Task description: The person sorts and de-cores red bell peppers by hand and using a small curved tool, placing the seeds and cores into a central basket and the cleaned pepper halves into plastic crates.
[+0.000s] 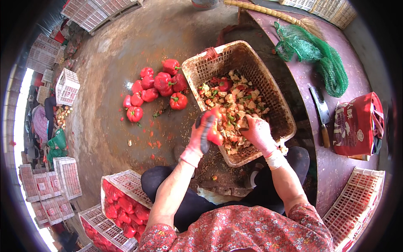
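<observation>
My left hand (204, 132), in a glove with dark fingers, is closed on a piece of red bell pepper (215, 127) over the near left rim of a stained plastic crate (267, 72). Over the crate's contents, my gloved right hand (256, 130) points down with its fingers bent; whether they hold anything is hidden. Pale pepper cores and seed clumps (234, 108) fill the crate's bottom, with a red pepper (224, 84) among them. Several whole red bell peppers (163, 82) lie on the wet floor left of the crate.
Crates of red peppers (124, 211) stand at my lower left, another white crate (355, 204) at lower right. On the purple surface at right lie a green mesh net (327, 60), a cleaver (321, 108), a red bag (354, 126) and a straw broom (267, 12). A person (42, 121) is at far left.
</observation>
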`<state>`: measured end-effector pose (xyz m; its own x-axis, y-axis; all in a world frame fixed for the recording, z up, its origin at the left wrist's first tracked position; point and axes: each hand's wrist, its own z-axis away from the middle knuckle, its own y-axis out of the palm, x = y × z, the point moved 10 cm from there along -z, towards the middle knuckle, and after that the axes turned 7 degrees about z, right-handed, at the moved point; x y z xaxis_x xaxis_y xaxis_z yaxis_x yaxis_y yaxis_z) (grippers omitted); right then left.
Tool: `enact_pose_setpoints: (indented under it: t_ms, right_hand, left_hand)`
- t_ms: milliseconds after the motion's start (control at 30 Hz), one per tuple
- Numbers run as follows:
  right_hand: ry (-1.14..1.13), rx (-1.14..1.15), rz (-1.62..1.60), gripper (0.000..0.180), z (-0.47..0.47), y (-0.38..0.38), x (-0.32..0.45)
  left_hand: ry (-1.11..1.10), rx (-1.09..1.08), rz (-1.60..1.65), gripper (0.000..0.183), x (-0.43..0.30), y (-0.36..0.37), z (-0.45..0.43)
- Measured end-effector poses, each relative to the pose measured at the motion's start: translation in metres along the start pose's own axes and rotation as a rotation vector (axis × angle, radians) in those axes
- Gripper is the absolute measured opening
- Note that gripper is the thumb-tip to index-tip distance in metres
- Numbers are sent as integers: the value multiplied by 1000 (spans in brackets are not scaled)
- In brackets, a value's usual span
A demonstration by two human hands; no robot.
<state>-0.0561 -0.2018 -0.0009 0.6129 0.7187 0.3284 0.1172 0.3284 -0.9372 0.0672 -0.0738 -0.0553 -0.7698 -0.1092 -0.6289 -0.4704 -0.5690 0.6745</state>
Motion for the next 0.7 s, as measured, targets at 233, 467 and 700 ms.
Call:
enact_pose_setpoints:
  t_ms: [233, 467, 700]
  right_hand:
    - [158, -325, -877, 36, -14, -24, -30]
    - [37, -310, -1162, 33, -2, -13, -17]
    - [159, 346, -1855, 49, -2, 80, 20]
  left_hand:
    - [-68, 364, 361, 70, -5, 34, -3]
    - [121, 258, -323, 67, -45, 93, 38]
    - [209, 29, -588, 67, -47, 53, 77]
